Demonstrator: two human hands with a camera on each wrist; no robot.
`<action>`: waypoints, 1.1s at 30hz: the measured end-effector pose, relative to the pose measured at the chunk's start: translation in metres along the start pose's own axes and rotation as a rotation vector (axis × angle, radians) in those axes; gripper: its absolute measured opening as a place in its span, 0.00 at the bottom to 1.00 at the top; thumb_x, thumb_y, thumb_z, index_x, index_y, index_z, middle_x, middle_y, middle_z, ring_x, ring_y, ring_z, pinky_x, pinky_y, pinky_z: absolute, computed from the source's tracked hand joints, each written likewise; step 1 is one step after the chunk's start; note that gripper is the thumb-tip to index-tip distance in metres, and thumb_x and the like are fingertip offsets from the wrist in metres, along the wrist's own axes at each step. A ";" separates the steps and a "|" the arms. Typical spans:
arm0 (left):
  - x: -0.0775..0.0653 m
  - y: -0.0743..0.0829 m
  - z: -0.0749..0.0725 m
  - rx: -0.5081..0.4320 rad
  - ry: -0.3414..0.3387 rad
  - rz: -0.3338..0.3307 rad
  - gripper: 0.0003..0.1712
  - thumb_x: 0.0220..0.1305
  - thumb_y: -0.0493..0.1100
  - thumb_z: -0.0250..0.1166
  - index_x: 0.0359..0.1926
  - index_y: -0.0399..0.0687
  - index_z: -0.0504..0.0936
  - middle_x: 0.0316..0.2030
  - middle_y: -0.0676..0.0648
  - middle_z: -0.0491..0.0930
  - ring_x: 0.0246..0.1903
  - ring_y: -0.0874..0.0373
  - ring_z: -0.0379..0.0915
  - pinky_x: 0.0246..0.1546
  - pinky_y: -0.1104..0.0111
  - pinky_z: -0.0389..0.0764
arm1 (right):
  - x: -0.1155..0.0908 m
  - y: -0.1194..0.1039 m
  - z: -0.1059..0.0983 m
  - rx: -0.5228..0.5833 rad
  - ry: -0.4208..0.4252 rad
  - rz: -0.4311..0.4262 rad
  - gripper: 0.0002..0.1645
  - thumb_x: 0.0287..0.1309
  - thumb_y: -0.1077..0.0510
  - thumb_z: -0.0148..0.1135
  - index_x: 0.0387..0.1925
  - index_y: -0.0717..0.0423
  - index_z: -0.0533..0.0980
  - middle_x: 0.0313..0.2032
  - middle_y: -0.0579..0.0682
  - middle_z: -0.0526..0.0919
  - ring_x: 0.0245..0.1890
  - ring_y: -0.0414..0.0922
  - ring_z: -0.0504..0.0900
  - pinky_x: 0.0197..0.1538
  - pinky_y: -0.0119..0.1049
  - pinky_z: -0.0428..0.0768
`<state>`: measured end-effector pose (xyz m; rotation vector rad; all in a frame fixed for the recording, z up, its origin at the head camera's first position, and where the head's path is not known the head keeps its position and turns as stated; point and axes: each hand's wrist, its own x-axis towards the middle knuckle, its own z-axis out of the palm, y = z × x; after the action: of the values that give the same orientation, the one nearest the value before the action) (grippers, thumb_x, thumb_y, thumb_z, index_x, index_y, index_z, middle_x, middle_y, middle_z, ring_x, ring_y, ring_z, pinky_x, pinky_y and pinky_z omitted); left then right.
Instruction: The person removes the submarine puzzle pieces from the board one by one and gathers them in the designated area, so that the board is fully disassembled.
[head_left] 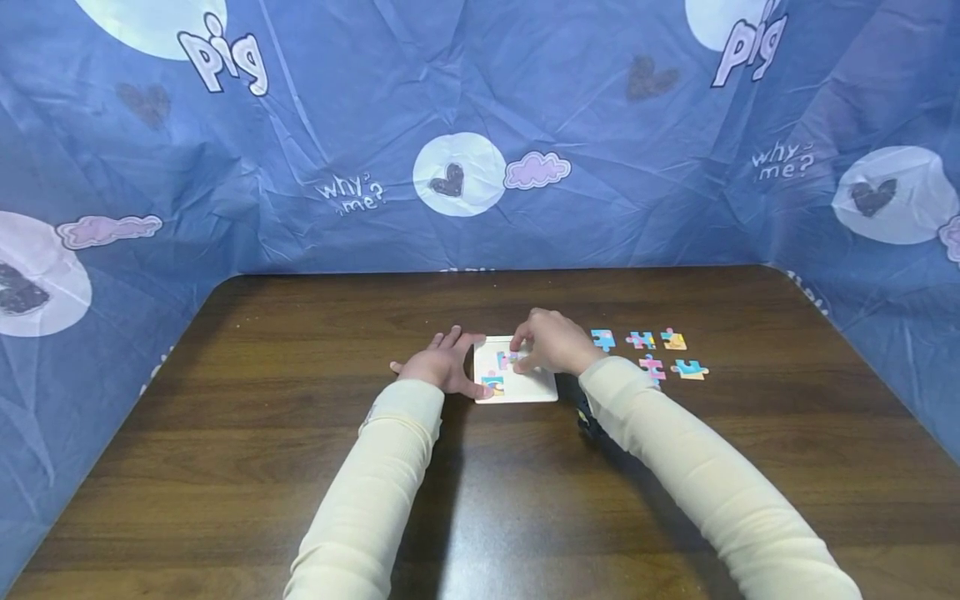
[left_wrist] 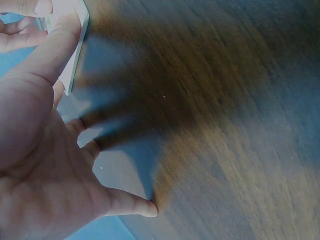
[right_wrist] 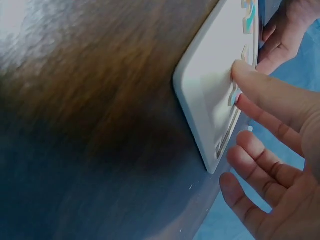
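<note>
A white square puzzle board (head_left: 531,387) lies on the table between both hands. My left hand (head_left: 435,367) is spread flat along its left side, thumb on the lower left corner and index finger at the upper left edge. One jigsaw piece (head_left: 492,383) with yellow and blue sits in that corner, right by the thumb. Another pink and blue piece (head_left: 502,361) lies higher on the board. Over the board, my right hand (head_left: 557,340) pinches a small jigsaw piece (right_wrist: 233,96) between thumb and index finger, mostly covered by them; its other fingers are loosely bent.
Right of the board, several loose jigsaw pieces lie in two rows, among them a blue piece (head_left: 602,339), a yellow piece (head_left: 673,339) and a teal piece (head_left: 690,369). The right forearm passes close below them. A blue printed cloth (head_left: 480,100) hangs behind the brown table (head_left: 300,433).
</note>
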<state>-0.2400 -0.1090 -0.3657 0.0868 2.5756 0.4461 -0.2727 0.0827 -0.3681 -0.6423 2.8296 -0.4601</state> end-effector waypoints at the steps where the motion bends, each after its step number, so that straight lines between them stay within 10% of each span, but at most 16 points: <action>1: 0.004 -0.001 0.001 0.000 0.000 -0.002 0.54 0.60 0.58 0.75 0.80 0.71 0.52 0.82 0.52 0.36 0.80 0.53 0.29 0.60 0.20 0.42 | 0.000 0.000 0.000 -0.002 0.003 -0.006 0.15 0.50 0.53 0.81 0.41 0.47 0.88 0.40 0.49 0.80 0.43 0.48 0.79 0.49 0.46 0.79; 20: -0.007 0.008 -0.002 0.003 -0.002 0.001 0.53 0.60 0.56 0.75 0.79 0.69 0.53 0.82 0.51 0.38 0.80 0.51 0.31 0.60 0.20 0.43 | -0.006 0.009 -0.005 0.007 -0.005 -0.062 0.15 0.52 0.52 0.79 0.42 0.49 0.87 0.40 0.50 0.80 0.42 0.48 0.78 0.50 0.45 0.78; 33: 0.017 -0.006 0.006 0.020 -0.013 -0.018 0.56 0.59 0.61 0.74 0.80 0.75 0.49 0.82 0.54 0.33 0.80 0.53 0.27 0.59 0.19 0.39 | -0.020 0.022 -0.015 0.055 -0.002 -0.060 0.16 0.56 0.51 0.77 0.46 0.49 0.86 0.48 0.53 0.80 0.51 0.53 0.79 0.56 0.52 0.77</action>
<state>-0.2511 -0.1102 -0.3808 0.0727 2.5661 0.4116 -0.2670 0.1144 -0.3588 -0.7181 2.7914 -0.5448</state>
